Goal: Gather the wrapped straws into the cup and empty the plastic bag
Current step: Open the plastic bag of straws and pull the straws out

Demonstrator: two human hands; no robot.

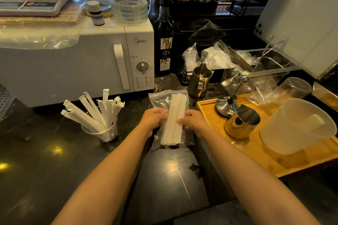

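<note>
My left hand [154,121] and right hand [193,122] pinch opposite sides of the clear plastic bag [161,100] of white paper-wrapped straws [175,115], mid dark counter. I should slide the bundle out whole, towards the clear glass cup [102,132], left, already holding straws.

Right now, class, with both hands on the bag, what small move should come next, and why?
Probably pull the bundle of white paper-wrapped straws out of the clear plastic bag. The left hand and right hand grip its sides, and the straws remain inside, beside the clear cup already holding others.
</note>
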